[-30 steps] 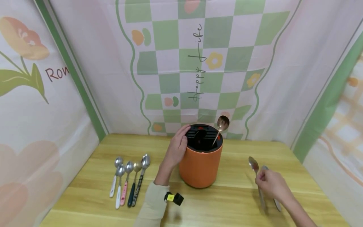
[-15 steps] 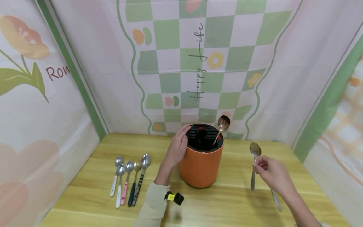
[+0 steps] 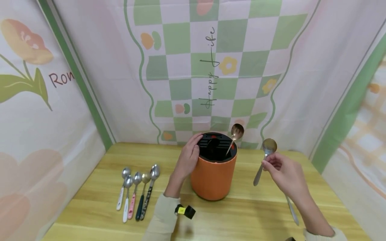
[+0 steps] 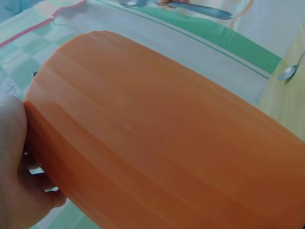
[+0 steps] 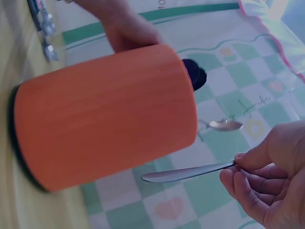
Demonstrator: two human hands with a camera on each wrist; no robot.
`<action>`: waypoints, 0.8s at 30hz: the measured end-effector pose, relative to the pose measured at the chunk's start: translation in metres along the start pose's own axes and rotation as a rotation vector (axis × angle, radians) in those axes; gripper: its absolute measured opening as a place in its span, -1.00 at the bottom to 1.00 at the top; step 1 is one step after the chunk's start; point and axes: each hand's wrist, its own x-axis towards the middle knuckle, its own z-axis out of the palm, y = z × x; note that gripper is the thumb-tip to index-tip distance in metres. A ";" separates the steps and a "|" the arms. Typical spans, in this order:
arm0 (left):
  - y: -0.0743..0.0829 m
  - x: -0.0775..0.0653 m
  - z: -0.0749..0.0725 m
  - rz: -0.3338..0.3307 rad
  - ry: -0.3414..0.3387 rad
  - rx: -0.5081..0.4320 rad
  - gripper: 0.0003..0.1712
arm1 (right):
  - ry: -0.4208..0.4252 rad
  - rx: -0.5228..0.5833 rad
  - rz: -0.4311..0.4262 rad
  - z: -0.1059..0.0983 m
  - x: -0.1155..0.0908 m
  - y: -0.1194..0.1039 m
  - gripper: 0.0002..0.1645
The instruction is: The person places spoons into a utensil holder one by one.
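Observation:
My left hand (image 3: 187, 157) rests against the left side and rim of an orange utensil holder (image 3: 213, 180) with a black slotted insert. In the left wrist view, its fingers lie along the holder's side near the top. My right hand (image 3: 287, 175) pinches a metal spoon (image 3: 269, 146) near the neck, raised over the table to the right of the holder. The spoon's bowl points up and its flat handle (image 5: 176, 174) slants down toward the holder. Out of the holder's top sticks a copper-coloured spoon (image 3: 237, 131), beside a black utensil (image 3: 213, 143) in the insert.
Another metal spoon (image 3: 292, 211) lies on the wooden table (image 3: 241, 221), partly hidden by my right hand. On the left lie several spoons with white, pink (image 3: 131, 206), dark and patterned handles. Printed cloth (image 3: 175, 67) encloses the table's back and sides.
My right hand has lifted the metal spoon off the right side of the table and moved it up and left, toward the holder. The left hand has stayed on the holder.

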 end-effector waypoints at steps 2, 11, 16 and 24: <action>0.000 0.000 0.000 -0.004 0.001 0.005 -0.45 | 0.024 0.015 -0.010 0.000 0.002 -0.006 -0.89; 0.000 0.000 -0.001 -0.002 -0.001 0.002 -0.45 | 0.099 0.111 -0.041 -0.003 0.013 -0.034 -0.87; 0.001 -0.001 -0.001 -0.005 -0.003 0.000 -0.45 | 0.139 0.168 -0.063 -0.005 0.021 -0.051 -0.86; 0.000 0.000 -0.001 -0.010 -0.004 -0.001 -0.44 | 0.194 0.242 -0.119 -0.004 0.036 -0.071 -0.84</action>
